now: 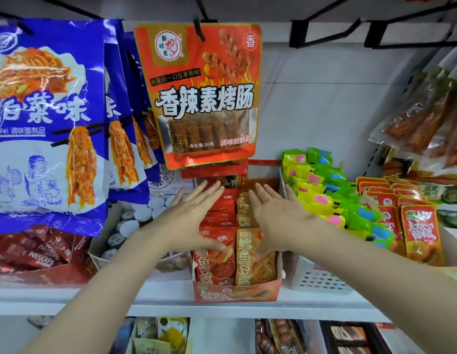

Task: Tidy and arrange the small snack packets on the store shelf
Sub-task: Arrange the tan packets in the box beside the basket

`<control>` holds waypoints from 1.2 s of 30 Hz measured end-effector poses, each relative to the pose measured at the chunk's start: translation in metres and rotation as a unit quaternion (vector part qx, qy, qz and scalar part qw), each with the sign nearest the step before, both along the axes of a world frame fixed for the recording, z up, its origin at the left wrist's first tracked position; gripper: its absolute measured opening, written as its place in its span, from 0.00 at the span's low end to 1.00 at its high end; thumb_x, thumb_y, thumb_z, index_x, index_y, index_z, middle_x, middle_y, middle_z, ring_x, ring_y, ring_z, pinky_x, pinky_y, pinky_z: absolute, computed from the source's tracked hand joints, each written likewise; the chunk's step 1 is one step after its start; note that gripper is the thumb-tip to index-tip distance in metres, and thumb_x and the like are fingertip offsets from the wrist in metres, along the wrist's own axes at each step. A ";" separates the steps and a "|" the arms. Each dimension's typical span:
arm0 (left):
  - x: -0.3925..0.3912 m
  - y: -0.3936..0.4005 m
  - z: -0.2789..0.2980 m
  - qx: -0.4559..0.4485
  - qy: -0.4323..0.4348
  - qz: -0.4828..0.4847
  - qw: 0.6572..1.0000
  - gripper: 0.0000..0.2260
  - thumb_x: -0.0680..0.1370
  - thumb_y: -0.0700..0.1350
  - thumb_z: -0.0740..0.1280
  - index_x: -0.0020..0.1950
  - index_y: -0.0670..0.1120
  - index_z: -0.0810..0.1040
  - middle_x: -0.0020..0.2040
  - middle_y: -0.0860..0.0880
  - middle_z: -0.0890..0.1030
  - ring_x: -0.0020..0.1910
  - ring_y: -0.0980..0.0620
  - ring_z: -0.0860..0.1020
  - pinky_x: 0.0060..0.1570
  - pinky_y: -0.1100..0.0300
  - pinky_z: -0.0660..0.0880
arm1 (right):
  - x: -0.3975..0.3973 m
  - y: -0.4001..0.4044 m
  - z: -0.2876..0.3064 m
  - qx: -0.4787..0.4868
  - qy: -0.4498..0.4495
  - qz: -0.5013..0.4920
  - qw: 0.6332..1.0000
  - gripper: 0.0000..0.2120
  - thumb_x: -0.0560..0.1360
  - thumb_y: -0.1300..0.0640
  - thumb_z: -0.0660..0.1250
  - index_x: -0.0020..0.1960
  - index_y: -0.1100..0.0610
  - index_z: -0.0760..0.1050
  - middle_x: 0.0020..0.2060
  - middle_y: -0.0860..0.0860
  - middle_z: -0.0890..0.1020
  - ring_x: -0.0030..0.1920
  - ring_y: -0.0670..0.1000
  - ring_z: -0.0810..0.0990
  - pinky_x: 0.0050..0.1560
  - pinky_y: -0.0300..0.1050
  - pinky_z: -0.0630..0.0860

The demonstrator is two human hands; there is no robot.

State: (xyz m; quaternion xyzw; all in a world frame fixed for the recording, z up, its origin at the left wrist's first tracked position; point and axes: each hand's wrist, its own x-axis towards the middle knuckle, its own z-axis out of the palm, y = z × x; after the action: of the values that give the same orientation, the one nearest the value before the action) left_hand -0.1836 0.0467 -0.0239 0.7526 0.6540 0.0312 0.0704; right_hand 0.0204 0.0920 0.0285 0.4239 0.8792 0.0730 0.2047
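An open cardboard display box (237, 293) stands at the front of the shelf. It holds two rows of small snack packets, red ones (214, 261) on the left and tan ones (255, 264) on the right. My left hand (194, 213) lies flat over the red row with fingers straight and spread. My right hand (276, 213) lies the same way over the tan row. Both thumbs touch the tops of the front packets. The backs of both rows are partly hidden under my hands.
A large red sausage-snack bag (204, 98) hangs just above the box, with blue bags (46, 111) hanging to its left. A white basket (319, 277) of green and yellow packets (332, 198) stands to the right, red packets (416, 233) beyond. Small cups (138, 215) and Nescafé sticks (35, 251) sit left.
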 end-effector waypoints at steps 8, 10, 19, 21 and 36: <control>0.023 -0.023 0.004 0.036 0.021 0.056 0.998 0.43 0.75 0.66 0.63 0.80 0.57 0.41 0.79 0.58 0.34 0.78 0.54 0.35 0.78 0.46 0.43 | 0.019 -0.048 -0.028 0.069 0.061 0.057 0.994 0.31 0.83 0.61 0.50 0.77 0.65 0.34 0.77 0.61 0.37 0.78 0.60 0.41 0.77 0.61 0.42; 0.036 -0.043 0.004 0.087 0.010 0.070 0.994 0.39 0.76 0.68 0.56 0.80 0.56 0.43 0.79 0.57 0.34 0.78 0.53 0.35 0.78 0.48 0.44 | 0.026 -0.061 -0.032 0.061 0.123 0.061 0.989 0.33 0.82 0.59 0.55 0.78 0.65 0.39 0.77 0.63 0.40 0.79 0.60 0.44 0.78 0.56 0.46; 0.073 -0.145 -0.041 0.121 -0.126 0.189 0.966 0.21 0.77 0.53 0.70 0.69 0.56 0.73 0.68 0.55 0.68 0.55 0.54 0.78 0.53 0.57 0.78 | 0.057 -0.100 -0.053 0.083 0.216 0.076 0.970 0.13 0.73 0.57 0.70 0.57 0.50 0.79 0.51 0.47 0.82 0.53 0.50 0.80 0.46 0.43 0.75; 0.077 -0.134 -0.042 0.103 -0.113 0.211 0.966 0.15 0.80 0.51 0.66 0.67 0.54 0.75 0.65 0.53 0.72 0.53 0.53 0.79 0.54 0.57 0.76 | 0.057 -0.099 -0.054 0.061 0.204 0.073 0.974 0.16 0.68 0.64 0.70 0.54 0.52 0.79 0.48 0.49 0.82 0.50 0.52 0.80 0.42 0.43 0.72; 0.092 -0.106 -0.029 0.153 -0.037 0.237 0.959 0.17 0.78 0.51 0.69 0.66 0.50 0.75 0.58 0.50 0.79 0.54 0.49 0.79 0.49 0.55 0.77 | 0.080 -0.098 -0.080 0.135 0.378 0.089 0.912 0.18 0.62 0.64 0.79 0.51 0.55 0.83 0.51 0.50 0.84 0.50 0.52 0.84 0.45 0.43 0.80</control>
State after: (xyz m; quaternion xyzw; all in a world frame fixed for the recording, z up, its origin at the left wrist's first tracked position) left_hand -0.0917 -0.0595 -0.0531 0.5760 0.7979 0.1746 -0.0311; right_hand 0.1005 -0.0059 -0.0511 0.3632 0.9068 0.0429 -0.2096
